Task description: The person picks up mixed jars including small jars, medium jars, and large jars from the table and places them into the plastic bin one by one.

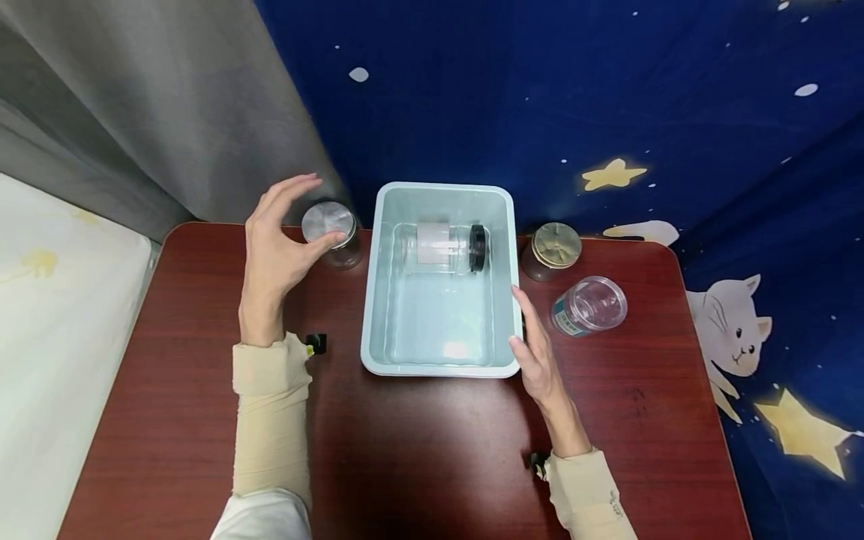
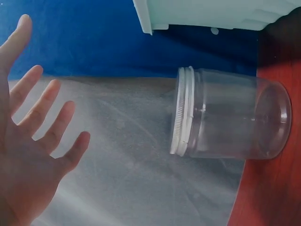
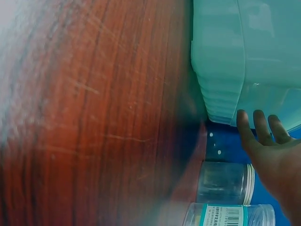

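Note:
My left hand hovers over a clear plastic jar with a silver lid, its thumb and fingers spread wide. In the left wrist view that jar stands upright, a gap between it and the palm. A pale blue plastic bin sits at the table's middle. Inside it a clear jar with a black lid lies on its side, lid to the right. My right hand touches the bin's right rim and side with fairly straight fingers.
Right of the bin stands a clear jar with a gold-toned lid. In front of it is another clear jar with a teal label. A blue curtain and a grey curtain hang behind the reddish-brown table.

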Demonstrator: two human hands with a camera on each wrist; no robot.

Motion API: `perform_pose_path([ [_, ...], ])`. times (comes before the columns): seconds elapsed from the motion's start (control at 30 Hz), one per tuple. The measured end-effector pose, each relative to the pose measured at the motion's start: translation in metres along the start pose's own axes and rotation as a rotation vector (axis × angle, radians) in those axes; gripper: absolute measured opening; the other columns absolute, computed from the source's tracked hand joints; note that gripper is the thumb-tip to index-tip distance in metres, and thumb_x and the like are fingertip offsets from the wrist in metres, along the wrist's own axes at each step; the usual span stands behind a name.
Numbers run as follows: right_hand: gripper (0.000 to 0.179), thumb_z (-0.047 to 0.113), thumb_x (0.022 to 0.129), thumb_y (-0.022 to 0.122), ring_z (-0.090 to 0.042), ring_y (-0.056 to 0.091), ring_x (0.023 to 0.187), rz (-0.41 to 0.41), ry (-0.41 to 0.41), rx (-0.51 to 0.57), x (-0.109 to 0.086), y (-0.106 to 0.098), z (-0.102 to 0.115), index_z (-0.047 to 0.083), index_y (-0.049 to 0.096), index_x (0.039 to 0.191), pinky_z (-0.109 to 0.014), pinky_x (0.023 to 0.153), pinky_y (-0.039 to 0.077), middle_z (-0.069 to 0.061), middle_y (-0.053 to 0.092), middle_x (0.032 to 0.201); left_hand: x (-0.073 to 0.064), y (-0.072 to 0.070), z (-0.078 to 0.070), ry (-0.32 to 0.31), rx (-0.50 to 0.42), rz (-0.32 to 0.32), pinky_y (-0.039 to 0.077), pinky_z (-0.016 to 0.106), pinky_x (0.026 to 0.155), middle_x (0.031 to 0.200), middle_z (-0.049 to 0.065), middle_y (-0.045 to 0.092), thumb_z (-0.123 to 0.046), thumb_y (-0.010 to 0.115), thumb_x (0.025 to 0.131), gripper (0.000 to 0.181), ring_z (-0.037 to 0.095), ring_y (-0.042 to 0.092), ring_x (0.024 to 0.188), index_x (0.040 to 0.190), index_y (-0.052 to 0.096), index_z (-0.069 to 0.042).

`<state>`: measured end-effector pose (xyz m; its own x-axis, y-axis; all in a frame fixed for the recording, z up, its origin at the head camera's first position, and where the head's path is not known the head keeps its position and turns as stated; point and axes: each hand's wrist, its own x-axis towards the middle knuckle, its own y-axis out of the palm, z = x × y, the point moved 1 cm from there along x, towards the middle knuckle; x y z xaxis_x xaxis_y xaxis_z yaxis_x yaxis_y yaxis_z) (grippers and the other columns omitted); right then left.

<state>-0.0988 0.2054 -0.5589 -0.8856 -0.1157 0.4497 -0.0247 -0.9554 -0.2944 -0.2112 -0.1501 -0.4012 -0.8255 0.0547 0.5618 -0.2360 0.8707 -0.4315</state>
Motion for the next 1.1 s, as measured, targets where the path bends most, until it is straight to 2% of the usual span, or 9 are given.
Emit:
perform_pose_path([
  [0.37,0.063,0.022,0.095,0.044,-0.025,0.032,0.143,-0.019,0.012,0.015,-0.003,0.003,0.0,0.001,0.033,0.153,-0.033,0.118,0.019,-0.017,0.038,0.155,-0.004,0.0,0.01,-0.013,0.012,0.01,0.038,0.03,0.103,0.129,0.017,0.062,-0.001,0.09,0.066,0.062,0.028,0.055,0.123,0.123,0.068,-0.001],
  [0.43,0.063,0.022,0.096,0.044,-0.026,0.033,0.143,-0.023,0.009,0.022,-0.003,0.004,-0.001,0.0,0.033,0.153,-0.034,0.118,0.019,-0.017,0.037,0.155,-0.005,0.001,0.018,-0.022,0.016,0.004,0.038,0.031,0.103,0.129,0.015,0.063,-0.002,0.091,0.064,0.063,0.027,0.054,0.123,0.123,0.069,-0.003],
  [0.63,0.062,0.023,0.096,0.044,-0.025,0.033,0.142,-0.01,0.013,0.048,-0.002,0.002,-0.001,0.001,0.033,0.153,-0.034,0.118,0.019,-0.018,0.037,0.155,-0.012,0.004,0.06,-0.058,0.058,0.001,0.038,0.035,0.103,0.132,0.004,0.062,-0.007,0.095,0.061,0.067,0.021,0.054,0.124,0.124,0.071,-0.011],
  [0.7,0.063,0.023,0.096,0.045,-0.024,0.032,0.142,-0.005,0.021,0.056,-0.001,0.001,0.0,0.002,0.033,0.154,-0.033,0.118,0.018,-0.017,0.037,0.155,-0.014,0.004,0.069,-0.067,0.067,0.002,0.038,0.037,0.104,0.133,0.001,0.062,-0.009,0.095,0.062,0.067,0.02,0.054,0.125,0.124,0.071,-0.013],
  [0.8,0.063,0.023,0.095,0.046,-0.024,0.033,0.142,-0.006,0.028,0.071,0.0,-0.001,0.0,0.002,0.033,0.153,-0.033,0.118,0.018,-0.017,0.037,0.155,-0.018,0.004,0.076,-0.083,0.064,0.004,0.039,0.036,0.104,0.133,-0.003,0.062,-0.013,0.096,0.063,0.066,0.018,0.054,0.125,0.124,0.071,-0.015],
  [1.0,0.064,0.02,0.093,0.045,-0.023,0.032,0.143,-0.021,0.03,0.095,-0.001,0.002,-0.001,-0.001,0.033,0.153,-0.033,0.118,0.018,-0.019,0.036,0.155,-0.022,0.006,0.079,-0.106,0.063,0.021,0.038,0.036,0.103,0.134,-0.007,0.06,-0.018,0.094,0.066,0.065,0.014,0.052,0.126,0.126,0.07,-0.023],
  [1.1,0.064,0.017,0.092,0.044,-0.022,0.032,0.143,-0.028,0.038,0.097,-0.002,0.004,-0.002,-0.003,0.033,0.152,-0.033,0.117,0.019,-0.021,0.036,0.154,-0.024,0.007,0.083,-0.112,0.069,0.035,0.038,0.039,0.103,0.137,-0.007,0.058,-0.019,0.093,0.068,0.065,0.015,0.051,0.128,0.128,0.069,-0.021],
])
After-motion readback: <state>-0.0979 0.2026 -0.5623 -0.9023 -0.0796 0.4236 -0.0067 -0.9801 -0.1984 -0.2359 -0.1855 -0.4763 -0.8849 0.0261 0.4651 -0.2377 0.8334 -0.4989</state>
